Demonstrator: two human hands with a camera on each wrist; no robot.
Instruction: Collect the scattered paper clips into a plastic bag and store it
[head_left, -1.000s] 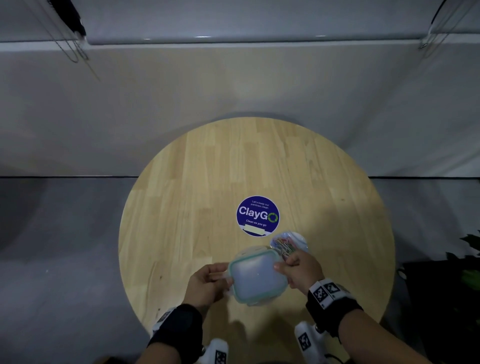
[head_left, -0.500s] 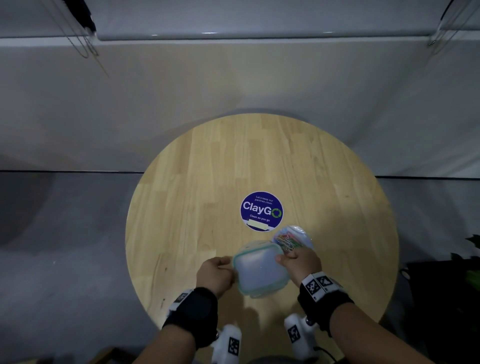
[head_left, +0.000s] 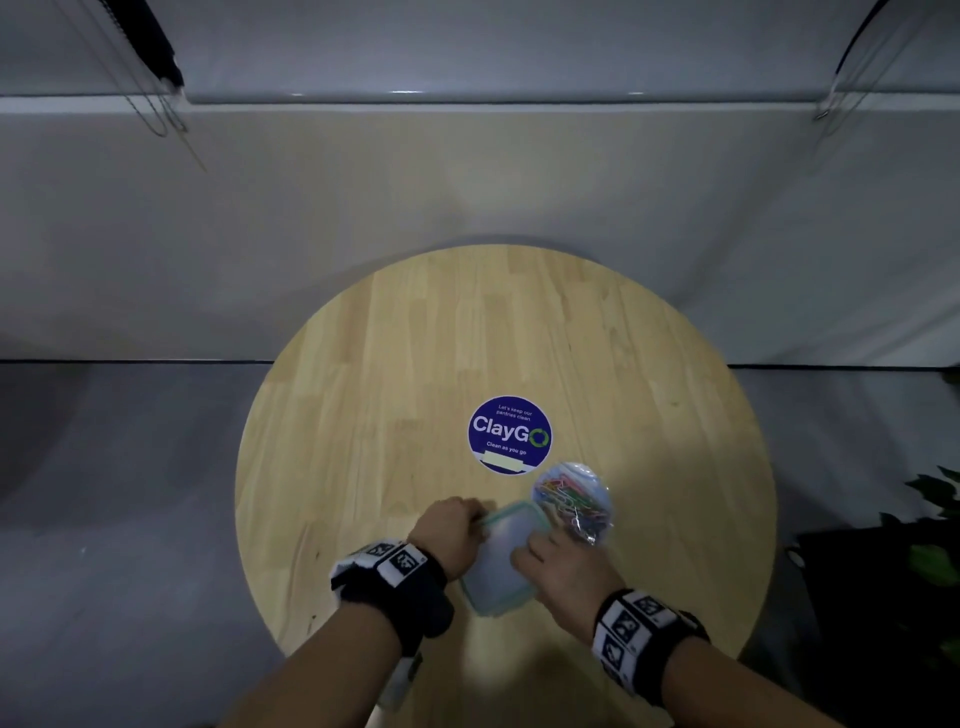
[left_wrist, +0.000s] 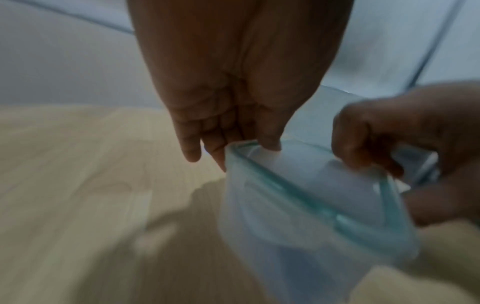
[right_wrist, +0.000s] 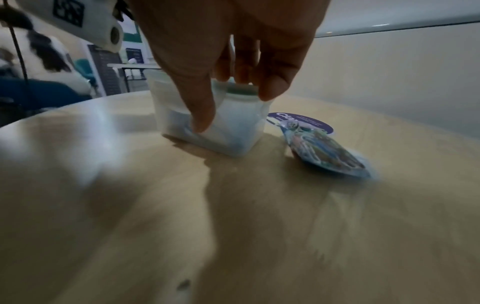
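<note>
A small translucent plastic container (head_left: 497, 564) with a teal-rimmed lid stands on the round wooden table (head_left: 395, 374), near its front edge. My left hand (head_left: 451, 529) pinches the lid's left rim (left_wrist: 241, 156), thumb on top and fingers curled beside it. My right hand (head_left: 555, 567) grips the container (right_wrist: 233, 135) from the right, with the thumb down its side wall and the fingers over the lid. A clear plastic bag (head_left: 571, 501) full of coloured paper clips lies flat on the table just right of the container (left_wrist: 298, 195). The bag (right_wrist: 324, 152) is free of both hands.
A round blue ClayGo sticker (head_left: 510, 435) sits at the table's centre, just behind the bag. A grey wall stands behind the table, and dark plant leaves (head_left: 935, 519) are at the right edge. Grey floor surrounds the table.
My right hand has left the bag, which now lies alone on the table, and has taken the container's right side. My left hand has shifted to the lid's left rim.
</note>
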